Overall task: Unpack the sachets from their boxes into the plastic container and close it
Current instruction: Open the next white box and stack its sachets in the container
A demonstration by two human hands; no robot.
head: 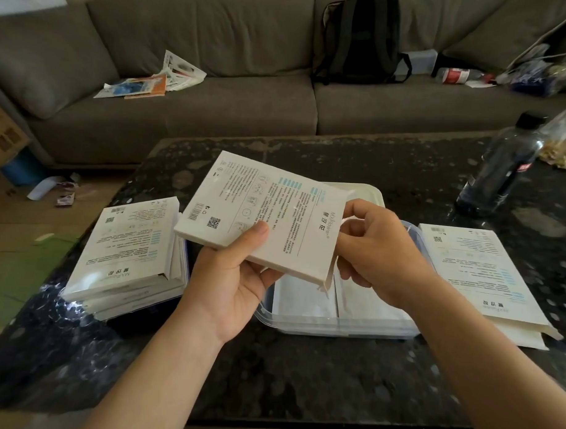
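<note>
Sachets, white, lie in the clear plastic container on the dark table. Just above it the left hand grips a white box from below, thumb on top; the right hand pinches its open end. Behind lies the lid.

Left grip curled, thumb on top; right grip pinching; forearms converging.
</note>
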